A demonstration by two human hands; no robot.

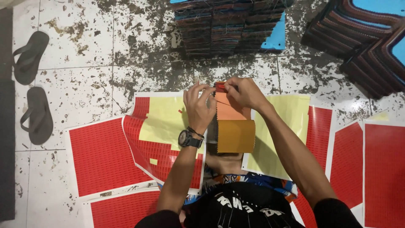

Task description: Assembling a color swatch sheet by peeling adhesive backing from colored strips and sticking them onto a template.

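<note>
While sticker sheets [105, 156] surround them, both hands [198, 107] pinch the fabric swatch stack [232, 126].

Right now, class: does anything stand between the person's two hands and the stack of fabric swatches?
Nothing visible. The left hand and right hand already pinch the top edge of the swatch stack.

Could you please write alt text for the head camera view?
Both hands, left hand and right hand, pinch a small red sticker atop a fabric swatch stack, over red sticker sheets on a speckled floor.
</note>
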